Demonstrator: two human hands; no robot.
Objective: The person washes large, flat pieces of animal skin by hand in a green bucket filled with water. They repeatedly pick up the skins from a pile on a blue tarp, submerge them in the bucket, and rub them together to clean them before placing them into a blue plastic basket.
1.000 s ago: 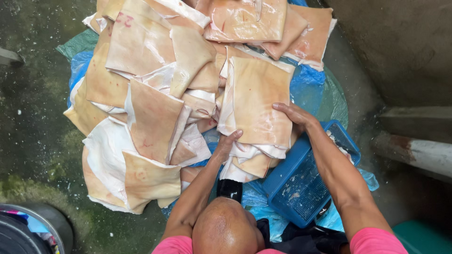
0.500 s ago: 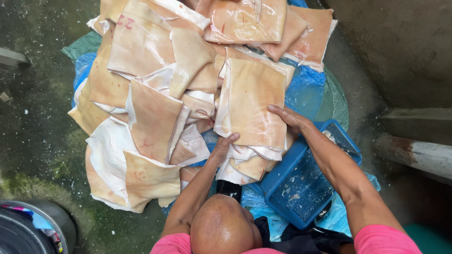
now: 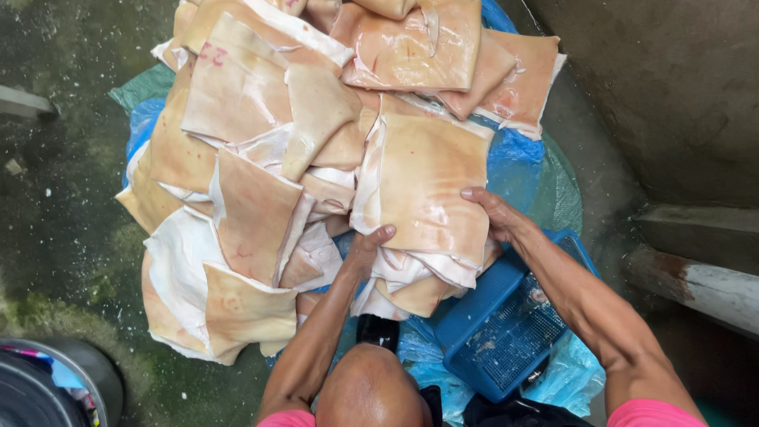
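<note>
A stack of pale pink pork skin slabs (image 3: pixel 423 190) lies at the near right of a big heap. My left hand (image 3: pixel 370 241) grips the stack's lower left edge, fingers curled over it. My right hand (image 3: pixel 494 213) holds the stack's right edge, with its fingers lying on the top slab. The stack's near end hangs over a blue plastic basket (image 3: pixel 506 324). My own head shows at the bottom of the view, between my arms.
The heap of skin slabs (image 3: pixel 253 198) spreads over a blue plastic sheet (image 3: pixel 518 162) on wet concrete ground. A grey wall (image 3: pixel 672 87) and a pipe (image 3: pixel 704 285) stand on the right. A dark round bucket (image 3: pixel 55 387) sits at bottom left.
My right hand has slid a little nearer along the stack's right edge. My left hand has stayed at the lower left edge. The heap has not moved.
</note>
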